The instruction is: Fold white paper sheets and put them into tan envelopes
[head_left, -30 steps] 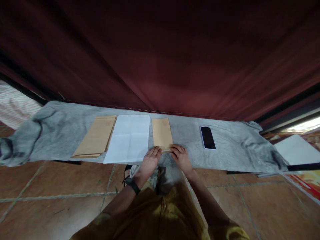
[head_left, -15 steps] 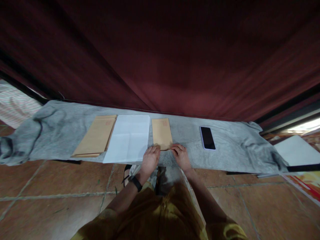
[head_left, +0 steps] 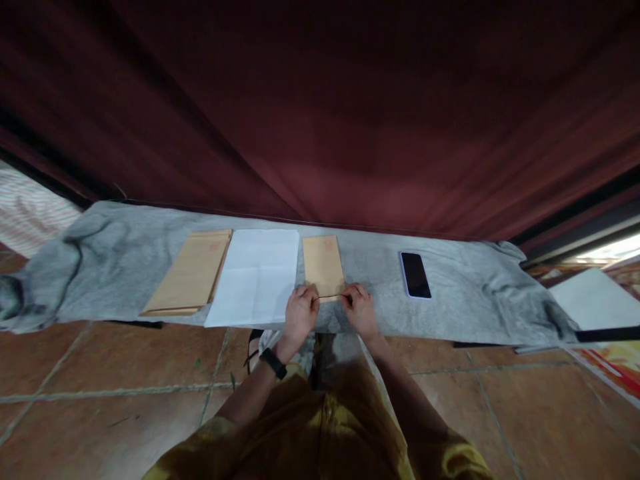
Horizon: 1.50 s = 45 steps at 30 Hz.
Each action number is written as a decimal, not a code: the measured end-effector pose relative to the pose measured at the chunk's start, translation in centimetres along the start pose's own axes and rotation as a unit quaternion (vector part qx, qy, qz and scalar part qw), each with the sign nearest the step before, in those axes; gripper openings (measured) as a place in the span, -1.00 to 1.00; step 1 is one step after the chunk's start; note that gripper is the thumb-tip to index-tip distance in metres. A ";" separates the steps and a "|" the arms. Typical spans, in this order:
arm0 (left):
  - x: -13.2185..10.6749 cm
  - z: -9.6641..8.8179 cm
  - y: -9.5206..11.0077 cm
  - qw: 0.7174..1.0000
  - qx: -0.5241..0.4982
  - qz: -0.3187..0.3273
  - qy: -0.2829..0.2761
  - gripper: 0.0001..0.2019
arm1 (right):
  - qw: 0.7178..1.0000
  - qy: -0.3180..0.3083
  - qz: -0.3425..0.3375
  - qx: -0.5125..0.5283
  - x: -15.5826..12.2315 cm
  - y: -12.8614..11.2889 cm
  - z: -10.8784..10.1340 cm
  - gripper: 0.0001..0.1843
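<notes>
A brown paper envelope [head_left: 323, 261] lies lengthwise in front of me, with faint red print near its far end. My left hand [head_left: 302, 310] pinches the left corner of its near edge, and my right hand [head_left: 359, 308] pinches the right corner. Between the fingers the near edge is bent up as a flap, showing a dark line across the envelope. Left of it lies a stack of white paper sheets [head_left: 255, 277] with faint creases. Farther left is a pile of larger-looking brown envelopes [head_left: 193, 273], slightly fanned.
A phone [head_left: 415, 275] with a dark screen lies to the right on the grey cloth [head_left: 465, 287] covering the narrow bench. A dark red curtain [head_left: 320, 133] hangs behind it. At far right are a white board [head_left: 597, 300] and a colourful printed sheet [head_left: 615, 367].
The near edge of the envelope has been lifted and bent away from me. Both hands have moved slightly with it, still pinching its corners.
</notes>
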<state>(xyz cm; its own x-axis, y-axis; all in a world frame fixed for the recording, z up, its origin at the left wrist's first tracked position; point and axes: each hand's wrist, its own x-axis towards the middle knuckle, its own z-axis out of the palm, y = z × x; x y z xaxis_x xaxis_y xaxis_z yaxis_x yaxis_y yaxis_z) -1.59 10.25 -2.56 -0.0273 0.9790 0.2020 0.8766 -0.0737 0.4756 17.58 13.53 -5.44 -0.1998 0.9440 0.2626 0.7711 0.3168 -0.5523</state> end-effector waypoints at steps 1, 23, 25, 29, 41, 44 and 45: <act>0.0 0.1 -0.1 1.000 -0.004 -0.001 0.000 -0.85 | 1.000 0.000 0.002 -0.004 0.0 0.0 0.0 -0.90; -4.4 1.9 1.3 0.970 0.115 0.206 -0.060 -0.48 | 1.000 0.016 0.004 0.004 0.1 -0.1 0.4 -0.86; -4.6 2.3 1.4 0.975 0.107 0.188 -0.059 -0.50 | 1.000 0.016 0.002 0.003 0.0 -0.1 0.4 -0.86; -4.6 2.5 1.4 0.977 0.098 0.180 -0.056 -0.48 | 1.000 0.014 0.000 -0.006 0.0 -0.2 0.2 -0.85; -5.0 2.8 1.9 0.972 0.137 0.171 -0.080 -0.37 | 1.000 0.026 -0.005 -0.010 -0.3 -0.3 0.3 -0.85; -5.0 2.7 2.0 0.966 0.158 0.178 -0.098 -0.33 | 0.999 0.028 -0.012 -0.008 -0.6 -0.4 0.2 -0.81; -4.9 2.6 2.0 0.964 0.166 0.181 -0.106 -0.32 | 0.999 0.032 -0.017 -0.007 -0.9 -0.5 0.2 -0.78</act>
<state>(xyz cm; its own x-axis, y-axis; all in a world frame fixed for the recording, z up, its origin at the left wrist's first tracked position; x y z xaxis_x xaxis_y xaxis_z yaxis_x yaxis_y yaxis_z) 1.56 5.77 -4.82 0.3771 0.9200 0.1071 0.9164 -0.3874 0.1005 17.28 12.56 -5.52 -0.1879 0.9245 0.3318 0.7730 0.3476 -0.5308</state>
